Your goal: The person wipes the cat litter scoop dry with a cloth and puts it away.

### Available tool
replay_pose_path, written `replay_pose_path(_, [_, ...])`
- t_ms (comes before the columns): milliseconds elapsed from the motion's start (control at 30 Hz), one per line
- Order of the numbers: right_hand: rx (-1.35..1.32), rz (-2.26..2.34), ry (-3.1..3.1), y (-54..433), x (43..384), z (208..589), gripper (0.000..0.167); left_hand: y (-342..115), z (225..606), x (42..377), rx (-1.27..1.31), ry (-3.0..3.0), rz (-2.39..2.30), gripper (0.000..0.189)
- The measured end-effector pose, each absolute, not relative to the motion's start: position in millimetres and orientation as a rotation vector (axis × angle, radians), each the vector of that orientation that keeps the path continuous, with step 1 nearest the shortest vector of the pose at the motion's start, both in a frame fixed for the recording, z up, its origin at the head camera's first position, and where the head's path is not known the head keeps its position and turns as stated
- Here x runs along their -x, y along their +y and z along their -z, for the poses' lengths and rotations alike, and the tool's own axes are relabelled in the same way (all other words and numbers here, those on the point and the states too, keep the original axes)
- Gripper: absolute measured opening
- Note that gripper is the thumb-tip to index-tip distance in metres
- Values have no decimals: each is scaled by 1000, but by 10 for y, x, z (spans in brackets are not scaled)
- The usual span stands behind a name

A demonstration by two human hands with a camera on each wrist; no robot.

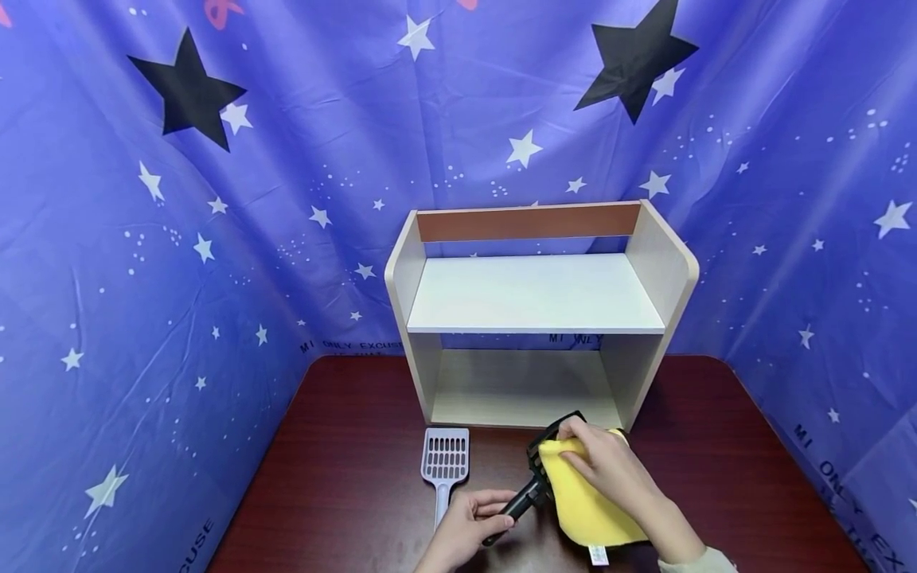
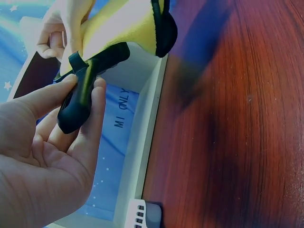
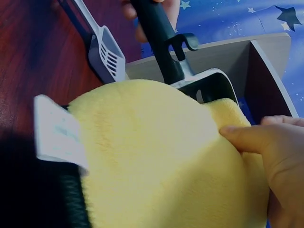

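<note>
Just ahead of the left grip (image 1: 466, 524) a grey scoop (image 1: 444, 479) blocks passage, beyond both grips a shelf (image 1: 533, 294); right of the right grip (image 1: 607, 463), the tabletop (image 1: 745, 477) leaves free room.

Shelf unit (image 1: 537, 293) stands midway along back edge of table (image 1: 337, 461); curtain (image 1: 322, 143) behind. First scoop (image 1: 446, 456) lies before unit's left front corner. To its right, second scoop (image 1: 526, 500): handle in left hand (image 1: 467, 527), cloth (image 1: 598, 509) against its head, right hand (image 1: 609, 465) on cloth.

Yellow cloth (image 1: 598, 501), edging (image 3: 75, 194) seemingly black, black scoop (image 1: 523, 501), starry blue backdrop (image 1: 458, 119)
</note>
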State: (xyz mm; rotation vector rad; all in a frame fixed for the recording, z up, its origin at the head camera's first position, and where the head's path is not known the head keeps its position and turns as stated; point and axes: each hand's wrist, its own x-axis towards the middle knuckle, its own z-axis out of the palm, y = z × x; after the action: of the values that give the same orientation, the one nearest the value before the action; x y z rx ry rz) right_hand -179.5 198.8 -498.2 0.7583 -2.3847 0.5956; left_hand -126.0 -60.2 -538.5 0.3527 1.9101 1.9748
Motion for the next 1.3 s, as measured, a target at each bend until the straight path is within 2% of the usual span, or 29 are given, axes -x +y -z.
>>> replay_pose_path(367, [-437, -541, -2502, 1951, 1780, 5021, 44, -579, 5421, 1223, -309, 1941, -1955, 32])
replay_pose_path(567, [-367, -380, -2482, 1985, 1762, 5024, 36, -588, 5430, 1227, -308, 1919, -1968, 33])
replay_pose_path(767, [-409, -275, -2424, 2021, 1788, 5033, 33, -571, 5424, 1246, -274, 1889, -2011, 34])
replay_pose_path(1300, [-647, -427, -2548, 1936, 1758, 4985, 12, -632, 5320, 1303, -303, 1955, -2002, 33])
